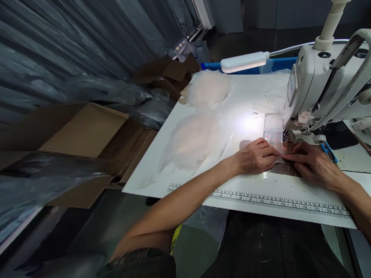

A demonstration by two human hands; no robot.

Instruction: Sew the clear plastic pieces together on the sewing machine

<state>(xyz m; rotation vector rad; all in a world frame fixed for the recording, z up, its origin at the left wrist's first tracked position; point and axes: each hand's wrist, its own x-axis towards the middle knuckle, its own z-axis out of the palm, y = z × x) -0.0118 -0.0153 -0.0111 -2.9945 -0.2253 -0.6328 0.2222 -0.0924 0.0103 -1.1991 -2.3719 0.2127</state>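
A small, clear, film-like piece with red marks lies under the needle area of a white sewing machine. My left hand rests at its near left corner, with the fingers closed together on the edge. From the right, my right hand stretches its index finger to the same edge, the fingertip close to my left fingers. Its other fingers are spread over the brown plate below the needle. What lies beneath the fingertips is hidden.
Two piles of sheer pale pieces lie left on the white table. A printed ruler runs along its front edge. A blue-handled tool and black phone-like slab lie right. Cardboard boxes stand left. A lamp hangs behind.
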